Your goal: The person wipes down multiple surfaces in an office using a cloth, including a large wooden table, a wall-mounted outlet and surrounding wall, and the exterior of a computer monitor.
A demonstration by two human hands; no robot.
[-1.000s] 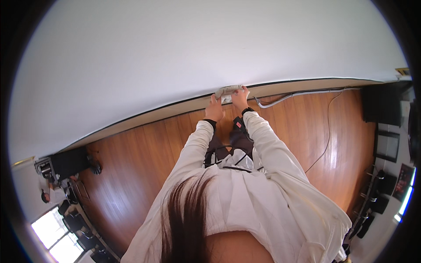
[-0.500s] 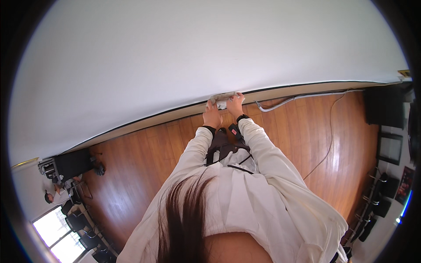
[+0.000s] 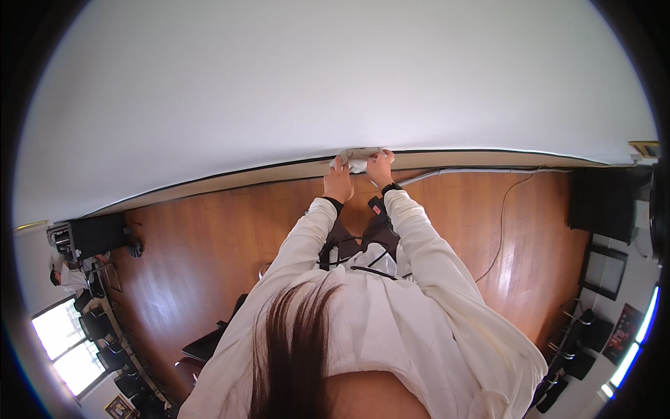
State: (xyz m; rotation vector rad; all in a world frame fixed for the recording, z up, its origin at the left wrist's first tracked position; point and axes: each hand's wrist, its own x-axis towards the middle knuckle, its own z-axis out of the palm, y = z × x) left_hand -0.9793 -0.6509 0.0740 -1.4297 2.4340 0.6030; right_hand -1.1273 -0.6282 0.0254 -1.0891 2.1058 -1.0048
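A folded grey-white cloth (image 3: 361, 154) lies against the dark top edge of the beige skirting board (image 3: 279, 172), at the foot of the white wall. My left hand (image 3: 338, 183) grips its left end, fingertips curled over the near side. At the right end, my right hand (image 3: 380, 170) pinches the cloth with its fingers bent. Between the hands a whiter part of the cloth hangs down over the board. Both arms reach forward in white sleeves with dark cuffs.
A grey cable (image 3: 453, 172) runs along the skirting on the right, and a thin cord (image 3: 504, 227) curves over the wooden floor (image 3: 447, 223). Black cabinets stand at far left (image 3: 98, 237) and far right (image 3: 606, 202). Chairs line both sides; a person sits at far left.
My view has turned, so the skirting looks more level and a black object shows at lower left. Both hands remain on the cloth, shifted slightly right along the board.
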